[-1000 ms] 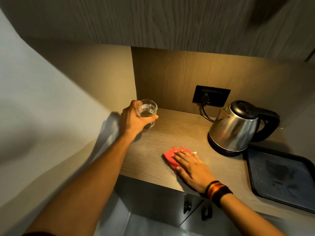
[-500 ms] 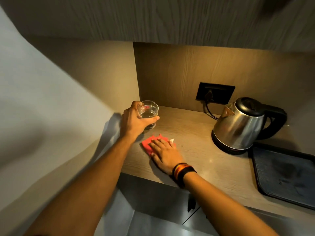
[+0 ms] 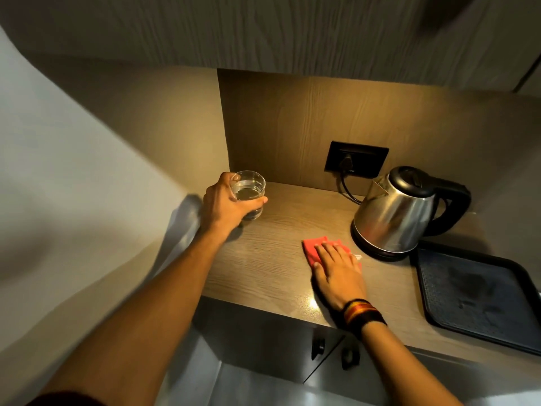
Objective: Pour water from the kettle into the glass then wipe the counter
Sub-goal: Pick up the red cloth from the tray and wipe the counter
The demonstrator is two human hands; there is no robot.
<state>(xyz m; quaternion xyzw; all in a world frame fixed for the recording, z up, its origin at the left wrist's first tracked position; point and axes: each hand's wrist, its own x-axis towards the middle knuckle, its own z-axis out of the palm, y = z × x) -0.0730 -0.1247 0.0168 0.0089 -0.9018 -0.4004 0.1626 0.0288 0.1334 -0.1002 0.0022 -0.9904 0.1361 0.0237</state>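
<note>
My left hand [image 3: 227, 205] is wrapped around a clear glass [image 3: 249, 192] partly filled with water, held at the back left of the wooden counter [image 3: 272, 259]. My right hand [image 3: 336, 269] lies flat, fingers together, pressing a red cloth [image 3: 314, 247] onto the counter just left of the kettle. The steel kettle [image 3: 393, 218] with black lid and handle stands upright on its base at the back right, apart from both hands.
A black tray [image 3: 480, 291] lies at the right end of the counter beside the kettle. A black wall socket [image 3: 355, 161] with the kettle's cord sits on the back panel. An overhead cabinet hangs above. Cupboard doors with dark handles [image 3: 319, 345] are below the counter's front edge.
My right hand slid the red cloth left toward the glass, then back right to beside the kettle. My left hand keeps its hold on the glass.
</note>
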